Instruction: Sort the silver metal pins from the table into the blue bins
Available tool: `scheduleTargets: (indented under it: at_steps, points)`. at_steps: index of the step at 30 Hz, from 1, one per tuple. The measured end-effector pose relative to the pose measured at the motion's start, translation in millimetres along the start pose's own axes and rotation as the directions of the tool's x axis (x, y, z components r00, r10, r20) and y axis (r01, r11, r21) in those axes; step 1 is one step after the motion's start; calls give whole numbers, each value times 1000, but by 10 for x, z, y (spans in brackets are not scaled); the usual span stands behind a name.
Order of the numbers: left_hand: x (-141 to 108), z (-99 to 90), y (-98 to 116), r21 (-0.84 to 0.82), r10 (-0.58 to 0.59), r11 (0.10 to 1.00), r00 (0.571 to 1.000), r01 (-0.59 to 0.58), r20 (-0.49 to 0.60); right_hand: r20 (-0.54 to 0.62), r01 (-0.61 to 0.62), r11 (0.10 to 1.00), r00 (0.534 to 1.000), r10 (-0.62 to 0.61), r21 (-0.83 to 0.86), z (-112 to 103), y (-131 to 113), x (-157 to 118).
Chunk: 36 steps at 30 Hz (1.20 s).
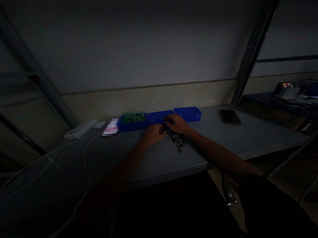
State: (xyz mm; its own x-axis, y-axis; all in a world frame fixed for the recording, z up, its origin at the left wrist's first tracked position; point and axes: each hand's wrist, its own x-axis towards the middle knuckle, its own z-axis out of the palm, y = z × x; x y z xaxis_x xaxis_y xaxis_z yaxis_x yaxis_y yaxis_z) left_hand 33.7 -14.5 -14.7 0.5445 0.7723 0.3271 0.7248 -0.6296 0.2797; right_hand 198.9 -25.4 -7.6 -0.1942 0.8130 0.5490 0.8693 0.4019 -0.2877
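My left hand and my right hand meet just in front of the middle blue bin. Both have curled fingers pinched together; whatever lies between them is too dark and small to name. Under and beside my right hand is a pile of small shiny metal pieces on the grey table. The left blue bin holds green pieces that look thin and leafy. To the right, another blue bin has little visible inside it.
A phone lies on the grey table at the right. A white power strip with white cables sits at the left, near a blurred card. Metal posts rise at the back. More items stand on a side table far right.
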Motion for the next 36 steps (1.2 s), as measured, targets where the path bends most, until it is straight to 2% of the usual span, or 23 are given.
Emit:
scheduleTargets:
  at_steps: [6, 10, 14, 21, 23, 26, 28, 31, 34, 36]
  points:
    - [23, 47, 57, 45, -52, 998, 998, 53, -25, 31, 20, 1000, 999, -20, -6, -10, -22, -8]
    - [45, -57, -1, -61, -43, 997, 999, 42, -13, 68, 87, 996, 994, -89, 34, -22, -20, -20]
    - [67, -173, -74, -164, -32, 986, 995, 17, -91, 83, 168, 984, 981, -173, 59, -31, -45, -36]
    - [87, -195, -117, -309, -4, 951, 995, -28, -103, 77, 197, 980, 977, -198, 22, -76, -150, -51]
    - [83, -205, -125, -386, 15, 920, 992, -63, -126, 71, 181, 981, 980, -186, 76, -93, -168, -45]
    - [66, -229, -124, -474, 61, 871, 987, -126, -150, 90, 87, 972, 990, -109, 218, -112, -172, -29]
    - [57, -237, -116, -486, 91, 860, 983, -158, -158, 130, 13, 943, 990, -59, 332, -119, -164, -17]
    - [57, -230, -109, -518, 116, 837, 982, -178, -149, 195, -51, 879, 980, -49, 475, -114, -152, -7]
    - [72, -222, -119, -539, 90, 828, 986, -151, -137, 207, -78, 858, 978, -34, 508, -103, -155, -13]
    - [79, -229, -125, -520, 43, 846, 988, -116, -150, 157, -48, 883, 987, -29, 467, -101, -163, -26]
